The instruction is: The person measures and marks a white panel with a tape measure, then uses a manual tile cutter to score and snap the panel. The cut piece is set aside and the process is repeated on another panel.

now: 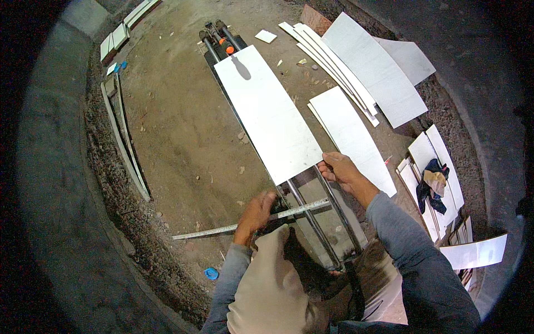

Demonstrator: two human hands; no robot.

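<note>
A white rectangular tile lies on a manual tile cutter, covering its far and middle part. The cutter's two metal rails show at the near end, and its orange-marked cutting head is at the far end. My right hand pinches the tile's near right corner between thumb and fingers. Near the cutter's left side, below the tile's near left corner, is my left hand. Its fingers are blurred and partly hidden, so its grip is unclear. A long pale measuring strip crosses the rails and passes by that hand.
Right of the cutter lies another white tile, with long cut strips and a large grey-white tile beyond it. Dark gloves rest on more tile pieces. Thin strips lie at left on the dirt floor.
</note>
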